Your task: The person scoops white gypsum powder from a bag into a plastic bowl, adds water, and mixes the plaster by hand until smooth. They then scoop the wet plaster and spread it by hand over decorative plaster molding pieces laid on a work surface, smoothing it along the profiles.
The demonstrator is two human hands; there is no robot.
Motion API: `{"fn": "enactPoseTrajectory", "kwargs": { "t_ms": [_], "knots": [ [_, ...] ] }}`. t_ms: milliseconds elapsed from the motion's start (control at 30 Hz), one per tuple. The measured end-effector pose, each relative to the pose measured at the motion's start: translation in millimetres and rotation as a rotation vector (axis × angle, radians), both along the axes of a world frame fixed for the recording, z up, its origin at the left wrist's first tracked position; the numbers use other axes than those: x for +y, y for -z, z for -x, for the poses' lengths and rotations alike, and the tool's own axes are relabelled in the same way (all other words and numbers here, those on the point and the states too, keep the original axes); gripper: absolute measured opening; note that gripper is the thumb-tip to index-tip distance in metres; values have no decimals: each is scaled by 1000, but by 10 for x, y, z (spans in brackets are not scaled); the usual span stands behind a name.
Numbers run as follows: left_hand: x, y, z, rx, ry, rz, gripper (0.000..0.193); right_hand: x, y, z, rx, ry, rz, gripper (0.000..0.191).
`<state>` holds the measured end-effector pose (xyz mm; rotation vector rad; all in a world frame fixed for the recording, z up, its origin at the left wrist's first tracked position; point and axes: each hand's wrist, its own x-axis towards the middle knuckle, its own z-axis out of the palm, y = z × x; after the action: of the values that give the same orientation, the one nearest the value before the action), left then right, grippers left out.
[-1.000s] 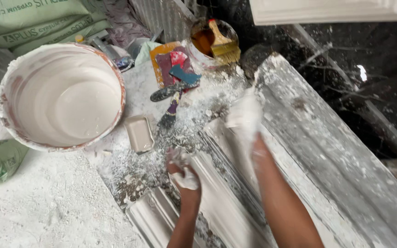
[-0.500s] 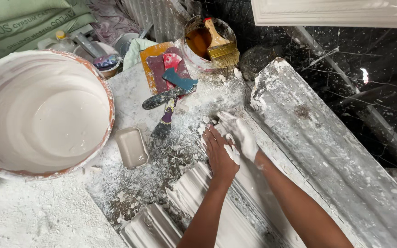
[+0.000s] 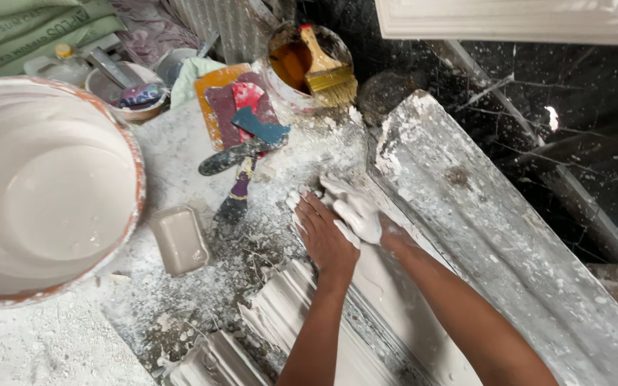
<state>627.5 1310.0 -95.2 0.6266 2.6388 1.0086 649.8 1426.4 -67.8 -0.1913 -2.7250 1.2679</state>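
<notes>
Both hands press wet plaster into the top end of a long moulding (image 3: 395, 314), just right of the big plaster tub (image 3: 51, 193). The left hand (image 3: 327, 236) lies flat, fingers spread; the plaster-coated right hand (image 3: 355, 211) touches it, open and gripping nothing. Even, firm strokes along the grooves would likely serve best. Scrapers (image 3: 241, 154) and a brush (image 3: 327, 71) lie beyond the tub.

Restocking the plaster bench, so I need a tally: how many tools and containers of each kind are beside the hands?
Large tub of white plaster: 1
Small rectangular tray: 1
Paintbrush in its pot: 1
Scrapers with handles: 2
Small bowl of tools: 1
Total: 6
</notes>
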Motion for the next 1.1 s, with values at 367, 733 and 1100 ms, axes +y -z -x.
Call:
{"fn": "enactPoseTrajectory", "kwargs": {
  "t_ms": [367, 733, 1100],
  "knots": [
    [-74, -130, -735, -40, 3, 115, 128, 42, 69, -768, -387, -71, -214, 59],
    [-184, -38, -3458, -153, 76, 27, 126, -55, 87, -3555, -541, -75, -188, 48],
    [-325, 345, -7749, -128, 82, -179, 108, -129, 270, -7883, -516, 46, -113, 51]
  ]
}}
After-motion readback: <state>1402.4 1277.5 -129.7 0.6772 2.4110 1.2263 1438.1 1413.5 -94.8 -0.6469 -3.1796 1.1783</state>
